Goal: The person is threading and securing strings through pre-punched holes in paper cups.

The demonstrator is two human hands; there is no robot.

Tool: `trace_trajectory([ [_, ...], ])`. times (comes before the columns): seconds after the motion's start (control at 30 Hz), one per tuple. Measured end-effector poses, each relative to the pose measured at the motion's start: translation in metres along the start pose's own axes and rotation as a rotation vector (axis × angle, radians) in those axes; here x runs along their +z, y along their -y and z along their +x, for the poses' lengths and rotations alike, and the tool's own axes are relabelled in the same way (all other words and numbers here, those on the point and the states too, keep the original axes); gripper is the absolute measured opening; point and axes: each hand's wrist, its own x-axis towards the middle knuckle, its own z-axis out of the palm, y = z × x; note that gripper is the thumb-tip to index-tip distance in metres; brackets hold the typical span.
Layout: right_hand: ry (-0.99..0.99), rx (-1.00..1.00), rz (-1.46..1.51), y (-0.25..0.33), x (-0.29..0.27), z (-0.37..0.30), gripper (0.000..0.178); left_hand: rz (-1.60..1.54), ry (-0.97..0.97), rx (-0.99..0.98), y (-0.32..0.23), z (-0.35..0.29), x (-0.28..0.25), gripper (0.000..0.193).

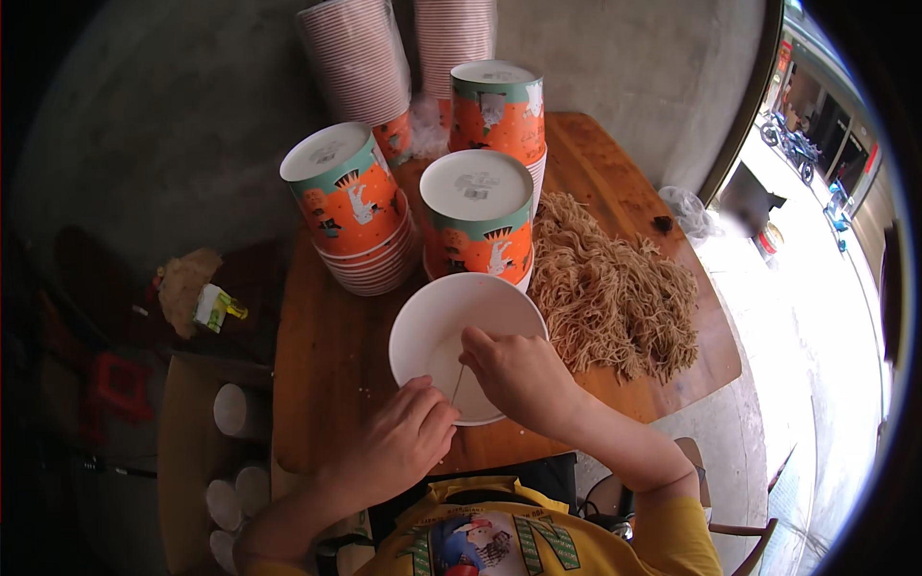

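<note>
A white-lined paper bucket point(423, 326) stands mouth up at the table's near edge. Inside its near rim, a thin cord point(458, 386) runs between my hands. My right hand point(519, 377) reaches over the opening, fingers pinched on the cord's upper end. At the near left rim, my left hand point(411, 430) has its fingers closed by the cord's lower end; its fingertips are partly hidden. To the right of the bucket lies a big heap of tan cords point(615, 293).
Upside-down stacks of orange and green paper buckets point(477, 197) stand behind on the wooden table point(327, 384). Taller wrapped stacks point(355, 53) lean near the wall. Lower left, an open cardboard box point(187, 413) holds several white cups or buckets. A clear plastic bag point(687, 206) lies beyond the table's right edge.
</note>
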Motion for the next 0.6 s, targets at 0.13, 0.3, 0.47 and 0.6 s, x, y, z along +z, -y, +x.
trace_trajectory([
  [0.13, 0.03, 0.046, -0.031, -0.001, -0.005, -0.001, 0.013, 0.066, 0.033, 0.099, -0.001, 0.008, -0.011, 0.018],
  [0.3, 0.229, 0.331, 1.033, -0.026, -0.051, 0.004, 0.016, 0.366, -0.013, 0.161, 0.033, -0.007, -0.023, 0.009],
  [0.47, 0.038, 0.269, 1.834, -0.082, -0.056, -0.032, 0.015, 0.396, -0.129, 0.182, 0.094, -0.018, -0.021, 0.009],
  [0.6, -0.078, 0.264, 2.016, -0.095, -0.049, -0.052, 0.017, 0.381, -0.106, 0.235, 0.117, -0.013, -0.024, 0.011],
])
